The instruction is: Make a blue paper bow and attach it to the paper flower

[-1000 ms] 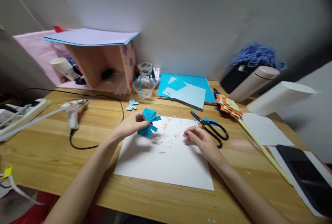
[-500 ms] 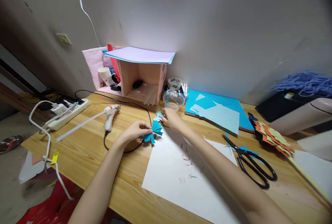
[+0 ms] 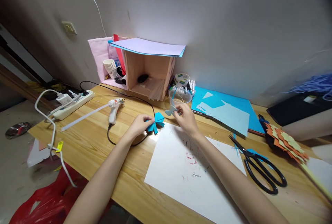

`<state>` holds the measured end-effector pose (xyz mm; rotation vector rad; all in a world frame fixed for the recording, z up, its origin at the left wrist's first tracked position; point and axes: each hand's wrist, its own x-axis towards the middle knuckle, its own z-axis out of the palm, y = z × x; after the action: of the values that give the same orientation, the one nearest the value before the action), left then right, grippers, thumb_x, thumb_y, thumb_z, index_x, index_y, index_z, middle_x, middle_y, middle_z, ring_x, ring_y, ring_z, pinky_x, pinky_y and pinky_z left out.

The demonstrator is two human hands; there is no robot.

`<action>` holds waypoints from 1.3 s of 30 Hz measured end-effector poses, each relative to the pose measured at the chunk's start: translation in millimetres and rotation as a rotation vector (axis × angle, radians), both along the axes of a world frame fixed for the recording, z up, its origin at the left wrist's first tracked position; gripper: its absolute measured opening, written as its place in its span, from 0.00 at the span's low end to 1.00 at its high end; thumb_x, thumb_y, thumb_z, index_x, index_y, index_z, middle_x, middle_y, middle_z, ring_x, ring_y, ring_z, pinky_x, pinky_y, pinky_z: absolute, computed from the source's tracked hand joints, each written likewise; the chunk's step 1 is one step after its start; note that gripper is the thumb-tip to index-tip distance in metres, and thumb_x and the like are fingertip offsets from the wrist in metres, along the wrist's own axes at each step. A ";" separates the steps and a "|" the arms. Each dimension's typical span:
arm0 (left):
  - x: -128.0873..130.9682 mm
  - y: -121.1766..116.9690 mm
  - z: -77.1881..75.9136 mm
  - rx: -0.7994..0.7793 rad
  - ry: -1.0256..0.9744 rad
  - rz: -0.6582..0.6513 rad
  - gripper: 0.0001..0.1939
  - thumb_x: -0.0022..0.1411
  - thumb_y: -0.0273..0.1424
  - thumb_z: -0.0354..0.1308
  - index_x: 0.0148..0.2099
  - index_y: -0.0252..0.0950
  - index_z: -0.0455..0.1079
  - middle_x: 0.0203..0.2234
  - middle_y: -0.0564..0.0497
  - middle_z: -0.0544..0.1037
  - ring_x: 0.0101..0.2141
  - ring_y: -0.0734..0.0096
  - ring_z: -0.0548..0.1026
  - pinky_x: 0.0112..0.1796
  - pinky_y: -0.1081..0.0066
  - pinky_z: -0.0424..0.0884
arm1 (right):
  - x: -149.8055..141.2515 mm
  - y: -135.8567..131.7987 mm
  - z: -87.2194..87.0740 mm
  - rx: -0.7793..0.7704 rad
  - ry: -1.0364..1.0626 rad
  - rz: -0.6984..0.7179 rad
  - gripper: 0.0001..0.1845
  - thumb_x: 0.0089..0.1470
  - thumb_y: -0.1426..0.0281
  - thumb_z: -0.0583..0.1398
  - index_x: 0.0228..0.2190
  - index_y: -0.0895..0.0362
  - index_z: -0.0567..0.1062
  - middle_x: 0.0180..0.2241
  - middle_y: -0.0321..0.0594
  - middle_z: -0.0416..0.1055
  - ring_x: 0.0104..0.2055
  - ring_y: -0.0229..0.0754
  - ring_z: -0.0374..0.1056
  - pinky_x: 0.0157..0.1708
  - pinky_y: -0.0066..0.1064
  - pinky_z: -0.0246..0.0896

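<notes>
My left hand pinches a folded dark blue paper bow just above the wooden desk, at the top left corner of a white sheet. My right hand is closed on a small pale blue paper cut-out, lifted off the desk just right of the bow. A glue gun with a black cord lies to the left of my left hand.
Black scissors lie to the right on the desk. Blue paper sheets, a clear cup, a tape roll and a wooden box stand at the back. A power strip sits far left. A woven paper piece lies far right.
My right hand reached from the white sheet to the back left, took up the pale blue cut-out and lifted it beside the bow. The view swung left. My left hand kept the bow.
</notes>
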<state>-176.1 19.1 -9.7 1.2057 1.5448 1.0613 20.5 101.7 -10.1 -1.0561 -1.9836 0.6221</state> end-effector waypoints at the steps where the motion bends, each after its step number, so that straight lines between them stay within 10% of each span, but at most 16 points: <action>1: 0.5 -0.4 1.0 -0.007 -0.006 0.013 0.12 0.48 0.36 0.61 0.28 0.30 0.74 0.20 0.50 0.75 0.20 0.74 0.69 0.22 0.75 0.63 | 5.5 -3.1 5.2 -0.024 0.071 -0.013 0.04 0.50 0.70 0.55 0.30 0.57 0.69 0.35 0.42 0.67 0.35 0.41 0.64 0.36 0.32 0.60; 9: 17.3 -10.3 14.9 -0.045 -0.144 0.012 0.12 0.47 0.34 0.63 0.34 0.31 0.75 0.25 0.47 0.78 0.24 0.68 0.74 0.28 0.70 0.68 | 8.6 -35.3 32.9 -0.711 0.354 0.267 0.12 0.40 0.63 0.64 0.26 0.58 0.71 0.26 0.37 0.72 0.29 0.38 0.67 0.33 0.31 0.62; 30: 26.9 -8.3 7.6 -0.138 -0.509 -0.004 0.23 0.49 0.48 0.61 0.33 0.30 0.76 0.29 0.44 0.79 0.32 0.67 0.74 0.37 0.69 0.68 | -5.1 -39.6 7.6 -0.660 0.311 0.143 0.10 0.41 0.66 0.63 0.25 0.59 0.73 0.26 0.40 0.74 0.28 0.39 0.69 0.31 0.29 0.62; 39: 34.1 -6.8 7.5 -0.032 -0.290 -0.019 0.18 0.41 0.39 0.69 0.32 0.32 0.75 0.27 0.49 0.78 0.27 0.72 0.72 0.32 0.73 0.67 | -6.3 -42.1 6.6 -0.584 0.281 0.150 0.09 0.43 0.66 0.62 0.26 0.60 0.73 0.26 0.40 0.73 0.28 0.39 0.68 0.29 0.28 0.62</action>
<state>-142.0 12.3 -2.3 0.9935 1.3179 1.1402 14.3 59.5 -3.6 -1.0788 -1.6766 1.4098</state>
